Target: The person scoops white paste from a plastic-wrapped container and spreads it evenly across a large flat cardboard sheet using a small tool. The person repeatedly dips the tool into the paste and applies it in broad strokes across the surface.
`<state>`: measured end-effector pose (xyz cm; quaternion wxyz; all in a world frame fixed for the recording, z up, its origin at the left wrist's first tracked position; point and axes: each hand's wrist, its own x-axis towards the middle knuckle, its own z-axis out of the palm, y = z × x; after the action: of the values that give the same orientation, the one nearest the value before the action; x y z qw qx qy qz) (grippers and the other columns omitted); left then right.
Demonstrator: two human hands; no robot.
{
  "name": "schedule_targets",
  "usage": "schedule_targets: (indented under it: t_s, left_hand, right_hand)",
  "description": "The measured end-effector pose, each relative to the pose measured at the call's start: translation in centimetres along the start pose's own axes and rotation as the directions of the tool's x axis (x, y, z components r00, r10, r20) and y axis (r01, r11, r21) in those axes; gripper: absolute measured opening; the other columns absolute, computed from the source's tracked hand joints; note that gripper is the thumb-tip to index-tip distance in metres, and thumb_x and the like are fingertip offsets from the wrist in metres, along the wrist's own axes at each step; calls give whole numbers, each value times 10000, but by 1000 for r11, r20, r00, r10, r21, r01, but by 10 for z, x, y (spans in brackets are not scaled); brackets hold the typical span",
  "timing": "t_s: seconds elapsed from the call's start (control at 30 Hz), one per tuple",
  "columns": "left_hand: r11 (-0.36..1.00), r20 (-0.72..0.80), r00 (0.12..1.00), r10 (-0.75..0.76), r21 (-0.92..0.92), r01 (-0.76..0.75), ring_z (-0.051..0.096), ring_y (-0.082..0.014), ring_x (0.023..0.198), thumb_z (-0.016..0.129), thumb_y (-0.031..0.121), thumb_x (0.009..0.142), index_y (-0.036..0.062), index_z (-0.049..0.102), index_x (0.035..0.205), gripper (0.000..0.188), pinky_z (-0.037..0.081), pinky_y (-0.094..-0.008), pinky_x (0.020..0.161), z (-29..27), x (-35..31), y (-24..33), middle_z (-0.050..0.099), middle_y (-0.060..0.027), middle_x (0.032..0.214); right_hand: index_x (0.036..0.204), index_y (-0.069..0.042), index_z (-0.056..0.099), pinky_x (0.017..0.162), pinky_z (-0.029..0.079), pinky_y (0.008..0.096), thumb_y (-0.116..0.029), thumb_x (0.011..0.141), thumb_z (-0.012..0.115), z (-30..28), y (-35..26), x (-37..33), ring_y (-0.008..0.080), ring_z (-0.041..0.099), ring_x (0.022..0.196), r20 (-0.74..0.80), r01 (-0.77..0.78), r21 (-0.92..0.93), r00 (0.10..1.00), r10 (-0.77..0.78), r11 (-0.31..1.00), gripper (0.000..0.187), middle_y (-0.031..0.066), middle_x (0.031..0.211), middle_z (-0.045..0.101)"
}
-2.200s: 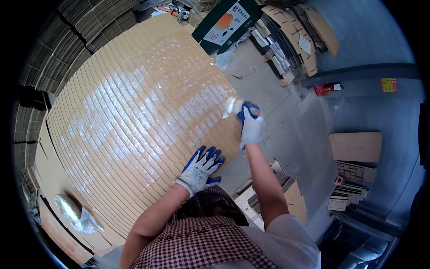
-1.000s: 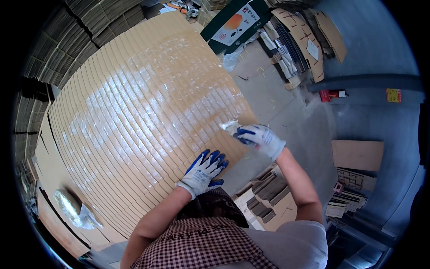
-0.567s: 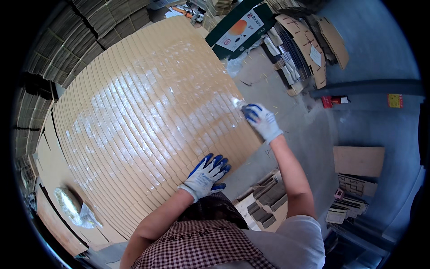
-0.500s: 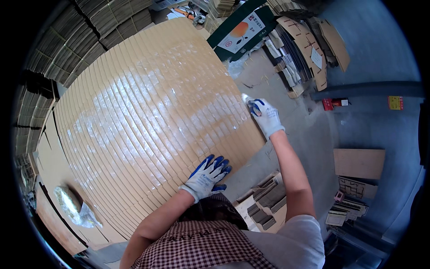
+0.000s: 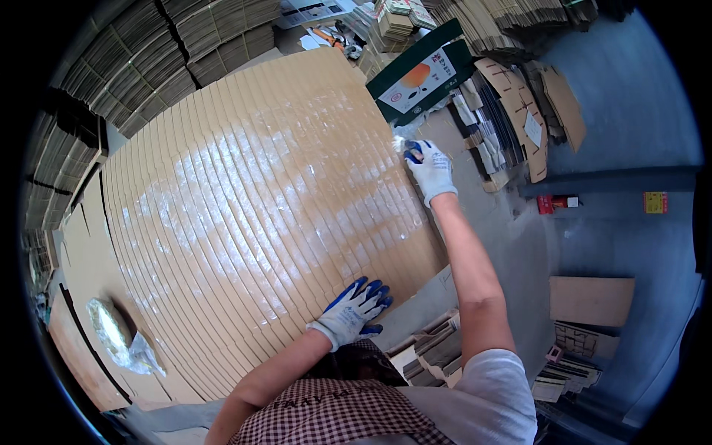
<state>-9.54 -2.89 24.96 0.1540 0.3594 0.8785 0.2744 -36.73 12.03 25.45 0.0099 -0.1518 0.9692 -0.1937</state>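
Overlapping cardboard sheets (image 5: 245,185) lie fanned out in front of me, their exposed strips shiny as if wet. My left hand (image 5: 351,311), in a white glove with blue fingers, rests flat on the near edge of the sheets, fingers spread. At the far right edge of the fan, my right hand (image 5: 430,165), gloved likewise, is closed around a brush (image 5: 399,144); its pale bristles show past the fingers and most of its handle is hidden. On the left, a round container wrapped in clear plastic (image 5: 111,326) sits on more cardboard.
Bundled cardboard stacks (image 5: 141,67) stand at the far left. A green printed box panel (image 5: 419,74) lies beyond the sheets. Upright cardboard pieces (image 5: 512,111) lean at the far right, and cardboard pieces (image 5: 430,345) lie near my right side.
My right hand has moved away from me along the sheets' right edge with the brush. My left hand stays on the near edge. The whole view has shifted slightly.
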Motion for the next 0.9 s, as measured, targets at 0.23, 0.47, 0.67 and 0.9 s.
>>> schedule_targets:
  t_s: [0.23,0.47,0.67,0.9]
  left_hand:
    - [1000,14,1000,9,-10,-8,251,-234,1254,404,495,813,101,350,1278,611,117,-425,1054,3,3,1,311,-79,1343]
    - [999,28,999,-37,-23,37,311,-280,1207,420,445,820,79,420,1222,543,164,-448,1029,-9,15,15,390,-119,1268]
    - [984,-10,984,177,26,-177,334,-288,1181,436,402,811,63,439,1199,515,219,-447,988,-4,117,25,435,-130,1210]
    - [961,-148,975,165,247,-125,351,-258,1181,463,440,781,186,500,1162,459,59,-541,1027,97,225,0,472,-11,1205]
  right_hand:
    - [1031,-98,534,764,433,366,-244,725,592,15,6,21,324,538,886,-2,60,77,998,-60,995,344,148,1006,550]
    - [913,-9,589,693,459,335,-194,714,638,-11,35,49,261,582,756,-136,-280,472,914,383,836,276,132,838,609]
    - [908,-49,590,538,509,263,-70,761,599,-11,14,52,146,580,594,293,-362,925,873,391,114,148,56,771,600]
    - [914,-3,589,687,479,321,-189,687,666,31,7,74,253,600,750,17,-216,561,968,250,799,304,131,823,616]
